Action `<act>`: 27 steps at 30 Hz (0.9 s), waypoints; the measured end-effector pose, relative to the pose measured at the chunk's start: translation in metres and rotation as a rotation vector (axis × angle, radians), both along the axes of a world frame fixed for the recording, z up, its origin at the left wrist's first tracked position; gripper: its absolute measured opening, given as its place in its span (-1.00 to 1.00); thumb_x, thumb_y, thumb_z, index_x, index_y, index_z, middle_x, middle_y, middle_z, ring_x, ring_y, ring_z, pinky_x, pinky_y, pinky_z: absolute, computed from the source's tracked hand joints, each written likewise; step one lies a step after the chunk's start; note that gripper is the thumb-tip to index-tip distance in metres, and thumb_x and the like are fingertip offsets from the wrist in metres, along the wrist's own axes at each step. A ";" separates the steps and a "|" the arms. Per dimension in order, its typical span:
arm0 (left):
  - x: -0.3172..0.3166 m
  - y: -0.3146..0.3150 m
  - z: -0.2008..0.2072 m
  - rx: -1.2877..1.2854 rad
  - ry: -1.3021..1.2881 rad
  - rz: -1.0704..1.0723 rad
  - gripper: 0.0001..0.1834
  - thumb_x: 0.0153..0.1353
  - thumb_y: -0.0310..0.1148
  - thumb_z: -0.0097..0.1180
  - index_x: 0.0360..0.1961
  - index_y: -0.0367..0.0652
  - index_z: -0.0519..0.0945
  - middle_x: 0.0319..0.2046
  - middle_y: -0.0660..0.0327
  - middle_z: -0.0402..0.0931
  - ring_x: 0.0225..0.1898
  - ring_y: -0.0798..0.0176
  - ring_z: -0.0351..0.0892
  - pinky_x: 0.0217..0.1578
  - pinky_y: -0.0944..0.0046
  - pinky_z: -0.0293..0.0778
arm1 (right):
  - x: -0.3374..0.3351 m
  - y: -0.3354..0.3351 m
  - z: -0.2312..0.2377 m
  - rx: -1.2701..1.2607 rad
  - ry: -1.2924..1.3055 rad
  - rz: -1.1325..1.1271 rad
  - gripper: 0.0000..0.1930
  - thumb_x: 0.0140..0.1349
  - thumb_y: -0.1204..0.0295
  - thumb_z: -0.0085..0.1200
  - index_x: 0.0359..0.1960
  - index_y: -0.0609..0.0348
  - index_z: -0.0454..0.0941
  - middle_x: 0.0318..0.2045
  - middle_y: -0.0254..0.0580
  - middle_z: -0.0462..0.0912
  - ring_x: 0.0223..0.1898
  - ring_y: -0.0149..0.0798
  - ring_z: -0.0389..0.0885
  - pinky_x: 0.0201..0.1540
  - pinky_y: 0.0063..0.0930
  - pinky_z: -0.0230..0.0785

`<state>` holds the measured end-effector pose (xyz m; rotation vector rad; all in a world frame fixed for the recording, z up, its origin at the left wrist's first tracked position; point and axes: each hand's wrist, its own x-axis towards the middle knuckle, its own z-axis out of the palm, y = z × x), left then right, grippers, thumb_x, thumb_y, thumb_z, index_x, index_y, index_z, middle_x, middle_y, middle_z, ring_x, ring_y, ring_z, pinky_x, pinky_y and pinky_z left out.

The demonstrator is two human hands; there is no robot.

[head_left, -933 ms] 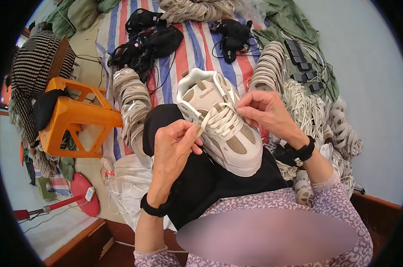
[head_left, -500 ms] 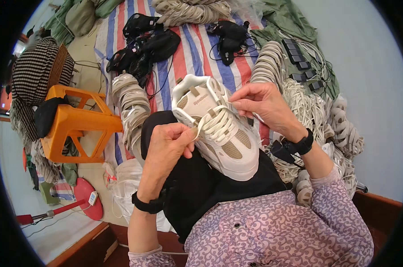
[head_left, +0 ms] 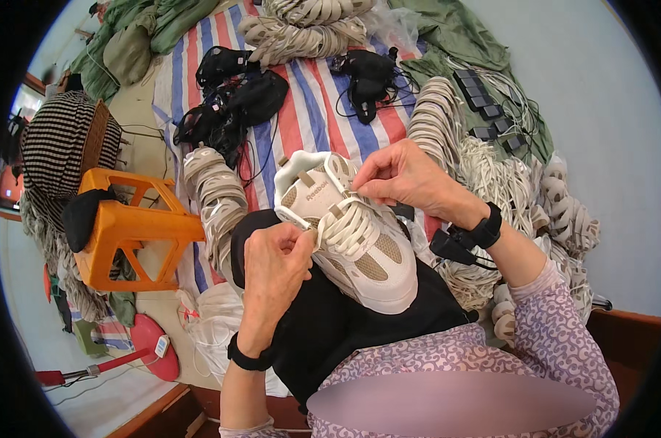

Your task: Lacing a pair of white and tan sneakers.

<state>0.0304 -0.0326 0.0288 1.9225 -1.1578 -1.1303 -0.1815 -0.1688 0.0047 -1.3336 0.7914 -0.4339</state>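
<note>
A white and beige sneaker (head_left: 380, 271) rests on my black-clad lap, its toe toward me and its opening facing away. White shoelace (head_left: 350, 228) crosses its tongue in several rows. My left hand (head_left: 275, 266) is pinched at the shoe's left eyelet edge, apparently on the lace there; the fingertips partly hide it. On the other side, my right hand (head_left: 410, 179) pinches the lace near the upper right eyelets, thumb and forefinger together. Both wrists wear black bands.
Stacks of beige shoe uppers (head_left: 217, 193) lie on a striped sheet (head_left: 312, 102), with a pile of white laces (head_left: 491, 190) at right. Black pouches with cords (head_left: 254, 98) lie farther off. An orange stool (head_left: 137, 230) and a red round base (head_left: 155, 347) stand at left.
The shoe and both hands sit slightly lower in the picture. My right hand has shifted left, closer over the upper eyelets; my left hand stays at the shoe's left edge.
</note>
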 end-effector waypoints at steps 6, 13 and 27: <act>0.010 0.010 0.002 0.012 0.135 -0.011 -0.70 0.29 -0.33 0.15 -0.37 -0.45 0.65 -0.58 0.18 0.60 -0.58 0.40 0.58 -0.51 0.43 0.50 | 0.015 -0.007 0.002 -0.191 0.107 0.074 -0.93 0.08 0.66 0.18 -0.37 0.33 0.64 -0.50 -0.42 0.60 -0.48 -0.60 0.49 -0.43 -0.68 0.32; 0.018 0.021 -0.017 -0.007 0.322 -0.012 -0.75 0.34 -0.32 0.15 -0.34 -0.33 0.68 -0.55 0.28 0.59 -0.57 0.48 0.55 -0.51 0.51 0.41 | 0.024 0.002 0.010 -0.413 0.173 0.063 -0.94 0.07 0.64 0.15 -0.40 0.29 0.55 -0.46 -0.39 0.56 -0.41 -0.49 0.50 -0.33 -0.54 0.36; 0.000 0.019 -0.040 -0.285 -0.113 0.008 -0.60 0.30 -0.25 0.08 -0.58 -0.37 0.58 -0.77 0.04 0.48 -0.71 0.14 0.57 -0.56 0.16 0.45 | 0.063 0.016 0.032 -0.951 0.107 0.496 -0.89 -0.05 0.46 0.30 -0.43 0.04 0.71 -0.36 -0.32 0.56 -0.12 -0.15 0.45 -0.02 -0.22 0.08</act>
